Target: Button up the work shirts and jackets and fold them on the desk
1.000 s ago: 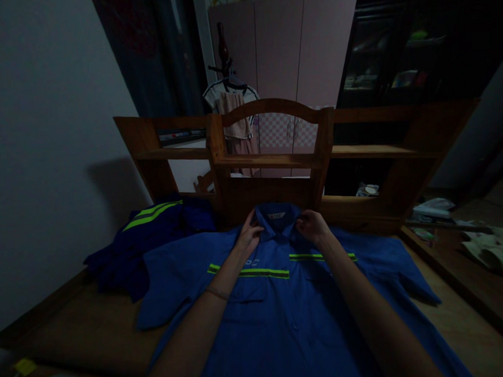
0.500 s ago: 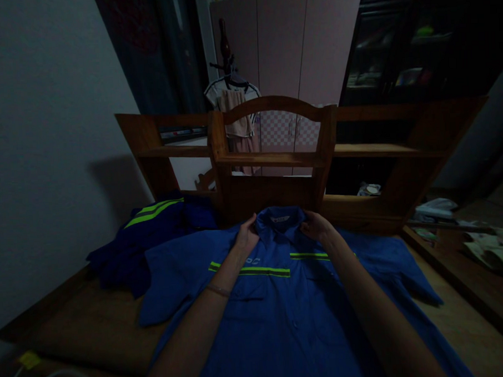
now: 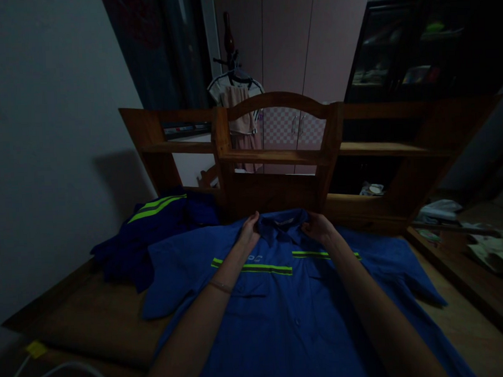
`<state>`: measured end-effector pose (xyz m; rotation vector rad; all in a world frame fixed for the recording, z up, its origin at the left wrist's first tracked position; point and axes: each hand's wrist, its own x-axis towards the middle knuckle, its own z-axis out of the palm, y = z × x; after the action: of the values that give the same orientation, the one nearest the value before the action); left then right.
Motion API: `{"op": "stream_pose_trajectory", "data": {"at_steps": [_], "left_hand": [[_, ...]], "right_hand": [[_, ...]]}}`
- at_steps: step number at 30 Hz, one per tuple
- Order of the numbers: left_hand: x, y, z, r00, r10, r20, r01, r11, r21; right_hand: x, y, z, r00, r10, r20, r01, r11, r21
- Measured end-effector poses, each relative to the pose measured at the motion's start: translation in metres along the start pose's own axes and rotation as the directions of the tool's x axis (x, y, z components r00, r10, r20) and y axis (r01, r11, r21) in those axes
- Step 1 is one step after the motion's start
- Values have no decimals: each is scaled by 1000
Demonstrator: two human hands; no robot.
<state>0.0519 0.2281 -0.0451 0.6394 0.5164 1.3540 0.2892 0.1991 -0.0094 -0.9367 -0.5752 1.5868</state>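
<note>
A blue short-sleeved work shirt point(image 3: 277, 304) lies spread out, front side up, with yellow-green and dark stripes across its chest. Its collar point(image 3: 284, 220) points away from me, toward the headboard. My left hand point(image 3: 249, 233) pinches the collar's left end, thumb uppermost. At the collar's right end, my right hand point(image 3: 319, 228) is closed on the fabric with its fingers curled. Both forearms reach over the shirt front and hide parts of the stripes and pockets.
A darker blue garment with yellow-green stripes point(image 3: 157, 231) lies heaped at the left. Behind the shirt stands a wooden headboard with shelves point(image 3: 276, 184). A white cable point(image 3: 67, 366) curls at the lower left. Pale cloth point(image 3: 494, 253) lies at the far right.
The collar has tipped slightly, so its inner label shows less than before. Both hands keep their hold at its two ends. The whole view has shifted a little.
</note>
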Motion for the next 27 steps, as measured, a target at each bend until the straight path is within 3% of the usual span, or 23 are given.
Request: {"op": "stream_pose_trajectory", "data": {"at_steps": [8, 17, 23, 27], "left_hand": [[-7, 4, -1, 1000, 22, -15, -22, 999, -25], [-5, 3, -2, 997, 65, 40, -63, 996, -57], [-8, -1, 6, 960, 180, 216, -205, 974, 98], [-14, -3, 11, 934, 152, 323, -225, 954, 200]], "right_hand": [[6, 8, -12, 999, -14, 38, 16, 998, -61], [14, 21, -13, 968, -244, 62, 248, 966, -75], [5, 22, -4, 942, -289, 173, 323, 919, -225], [2, 25, -3, 926, -310, 213, 364, 881, -303]]}}
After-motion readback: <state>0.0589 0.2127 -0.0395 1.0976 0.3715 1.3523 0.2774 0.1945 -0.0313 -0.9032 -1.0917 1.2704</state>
